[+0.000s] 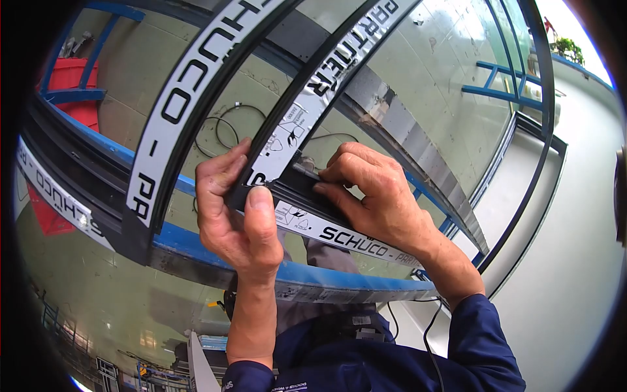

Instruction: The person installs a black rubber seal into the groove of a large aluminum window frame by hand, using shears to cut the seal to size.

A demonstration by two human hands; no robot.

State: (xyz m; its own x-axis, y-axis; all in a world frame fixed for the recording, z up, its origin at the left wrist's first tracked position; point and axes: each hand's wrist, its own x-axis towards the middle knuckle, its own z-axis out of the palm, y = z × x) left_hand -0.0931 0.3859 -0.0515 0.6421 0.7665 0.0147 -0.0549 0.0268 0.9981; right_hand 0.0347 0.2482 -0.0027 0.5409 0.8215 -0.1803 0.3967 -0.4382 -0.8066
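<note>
A black window frame point(346, 236), with white protective film printed in black letters, has its corner in front of me. My left hand point(238, 219) is closed around that corner, thumb on the film and fingers behind the upright profile point(290, 134). On the inner side of the same corner, my right hand point(379, 193) pinches with thumb and forefinger at a black gasket strip point(305, 171) lying along the lower profile. The fingers partly hide the strip, and its far end cannot be made out.
Another filmed profile point(179, 85) stands to the left. A blue support rail point(353, 281) runs beneath the frame. Red bins point(73, 81) are at the far left, a loose cable point(225, 124) lies behind, and a blue trestle point(496, 91) stands at the upper right.
</note>
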